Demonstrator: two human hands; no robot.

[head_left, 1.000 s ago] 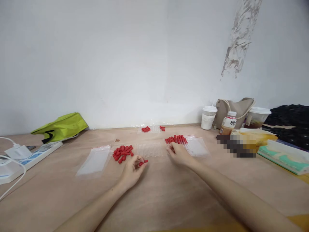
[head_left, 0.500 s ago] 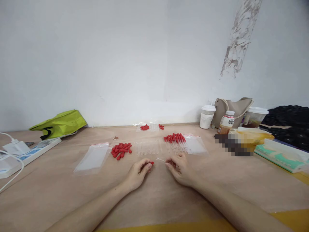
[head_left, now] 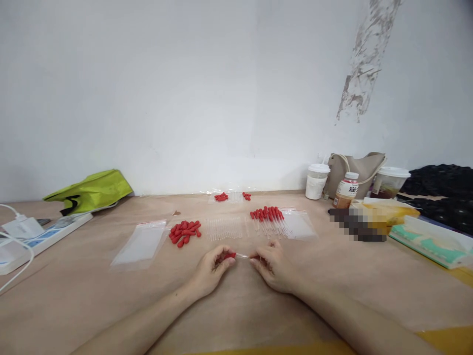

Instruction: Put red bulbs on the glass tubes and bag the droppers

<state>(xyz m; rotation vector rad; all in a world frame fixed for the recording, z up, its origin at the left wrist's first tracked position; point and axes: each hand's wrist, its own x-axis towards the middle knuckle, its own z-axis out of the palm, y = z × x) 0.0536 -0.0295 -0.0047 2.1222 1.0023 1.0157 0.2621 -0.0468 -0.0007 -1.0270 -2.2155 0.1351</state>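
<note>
My left hand point(head_left: 214, 270) pinches a red rubber dropper bulb point(head_left: 230, 255), its open end facing right. In my right hand point(head_left: 272, 266) is a clear dropper tube point(head_left: 242, 256), gripped between thumb and fingers. The tube's end meets the mouth of the bulb; I cannot tell how far it is inside. Beyond my left hand lies a pile of loose red bulbs point(head_left: 185, 231). A row of clear tubes point(head_left: 223, 228) lies in the middle. To its right are several droppers with red bulbs on their tubes point(head_left: 268, 215).
Clear zip bags lie at left point(head_left: 140, 245) and right point(head_left: 301, 224). More bulbs and tubes sit by the wall in clear plastic point(head_left: 235, 197). A power strip point(head_left: 48, 241) stands far left. Cups, a bottle point(head_left: 346, 190), a bag and a tissue pack point(head_left: 430, 240) stand right.
The tube in my right hand has moved left and slightly down, and its end now meets the red bulb. Before, a gap separated them. Both hands keep their grip.
</note>
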